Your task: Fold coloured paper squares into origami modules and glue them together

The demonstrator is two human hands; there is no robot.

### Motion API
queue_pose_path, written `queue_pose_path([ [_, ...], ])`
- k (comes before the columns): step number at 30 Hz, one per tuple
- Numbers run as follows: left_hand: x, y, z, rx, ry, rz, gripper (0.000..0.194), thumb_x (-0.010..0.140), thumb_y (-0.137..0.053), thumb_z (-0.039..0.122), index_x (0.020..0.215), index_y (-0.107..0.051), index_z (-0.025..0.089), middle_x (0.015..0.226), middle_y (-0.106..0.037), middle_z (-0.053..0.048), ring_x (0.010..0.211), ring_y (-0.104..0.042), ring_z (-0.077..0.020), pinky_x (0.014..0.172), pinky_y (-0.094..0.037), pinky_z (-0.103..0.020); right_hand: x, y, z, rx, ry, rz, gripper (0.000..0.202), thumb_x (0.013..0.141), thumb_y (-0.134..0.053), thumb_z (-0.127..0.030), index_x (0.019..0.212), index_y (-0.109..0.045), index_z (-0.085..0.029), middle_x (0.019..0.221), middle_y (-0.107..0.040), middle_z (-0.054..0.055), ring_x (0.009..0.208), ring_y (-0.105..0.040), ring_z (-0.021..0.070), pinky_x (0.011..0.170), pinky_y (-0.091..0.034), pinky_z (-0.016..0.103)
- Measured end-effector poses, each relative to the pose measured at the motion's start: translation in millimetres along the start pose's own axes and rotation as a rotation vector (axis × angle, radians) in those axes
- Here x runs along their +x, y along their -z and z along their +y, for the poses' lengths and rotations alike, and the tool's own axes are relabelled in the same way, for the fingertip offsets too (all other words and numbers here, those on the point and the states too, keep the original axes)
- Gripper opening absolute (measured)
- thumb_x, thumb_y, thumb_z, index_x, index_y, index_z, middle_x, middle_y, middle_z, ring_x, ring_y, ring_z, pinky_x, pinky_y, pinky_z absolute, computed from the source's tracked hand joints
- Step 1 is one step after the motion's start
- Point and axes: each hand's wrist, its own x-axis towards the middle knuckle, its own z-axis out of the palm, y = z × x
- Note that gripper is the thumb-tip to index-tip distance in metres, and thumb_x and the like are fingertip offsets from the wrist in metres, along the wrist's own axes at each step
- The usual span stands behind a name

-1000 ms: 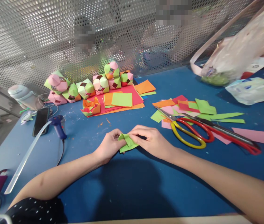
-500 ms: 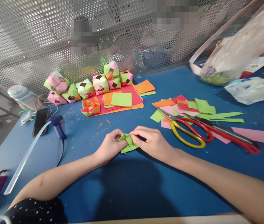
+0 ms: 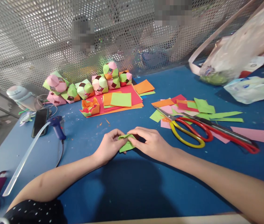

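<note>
A small folded piece of green paper (image 3: 126, 146) is pinched between both hands, low over the middle of the blue table. My left hand (image 3: 110, 146) grips its left side, with the thumb on top near the centre. From the right, my right hand (image 3: 149, 141) holds the other side, thumb and index finger closed on the upper part. Scissors with red and yellow handles (image 3: 188, 140) lie to the right of my right hand. Beyond the hands is a stack of coloured paper squares (image 3: 121, 100).
A row of folded paper balls (image 3: 84, 89) stands before the perforated metal panel. On the left are a blue glue gun (image 3: 58, 128), a phone (image 3: 40, 123) and a bottle (image 3: 23, 96). Paper scraps (image 3: 204, 105), a cutter (image 3: 230, 132) and plastic bags (image 3: 253, 88) lie on the right.
The upper part of the green paper looks flatter, and the right thumb and fingertips have shifted left toward the left thumb. Both hands still hold it.
</note>
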Motion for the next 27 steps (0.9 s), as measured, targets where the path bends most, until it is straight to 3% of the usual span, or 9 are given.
queue_pose_path([
  [5,1,0.8,-5,0.011,0.009,-0.025,0.017,0.074,-0.063,0.029,0.075,-0.052,0.015,0.064,-0.055,0.003,0.057,-0.055,-0.0102,0.051,-0.052,-0.024,0,1,-1,0.002,-0.028,-0.006,0.015,0.087,-0.047,-0.016,0.078,-0.059,-0.018,0.067,-0.059,0.001,0.062,-0.054,0.0124,0.059,-0.043,0.026],
  [11,1,-0.2,-6,0.037,0.016,-0.034,0.018,0.073,-0.063,0.029,0.074,-0.052,0.015,0.061,-0.055,0.005,0.052,-0.055,-0.0091,0.05,-0.051,-0.022,1,1,-2,0.067,-0.022,-0.006,0.011,0.088,-0.05,-0.019,0.09,-0.061,-0.019,0.083,-0.061,0.004,0.076,-0.058,0.0142,0.07,-0.046,0.026],
  [19,0,-0.7,-7,0.137,-0.04,-0.05,0.018,0.073,-0.063,0.027,0.072,-0.049,0.015,0.058,-0.049,0.006,0.05,-0.055,-0.0089,0.047,-0.049,-0.021,2,-2,-6,-0.017,-0.014,-0.002,0.019,0.091,-0.043,-0.018,0.076,-0.055,-0.019,0.074,-0.058,0.002,0.07,-0.054,0.0137,0.067,-0.042,0.028],
  [27,-1,-1.3,-6,0.124,-0.07,-0.01,0.023,0.074,-0.062,0.033,0.07,-0.047,0.016,0.059,-0.048,0.006,0.051,-0.053,-0.0086,0.048,-0.048,-0.021,3,2,-11,-0.022,-0.106,-0.008,0.016,0.091,-0.043,-0.022,0.08,-0.054,-0.019,0.077,-0.058,0.003,0.074,-0.055,0.0144,0.071,-0.042,0.028],
])
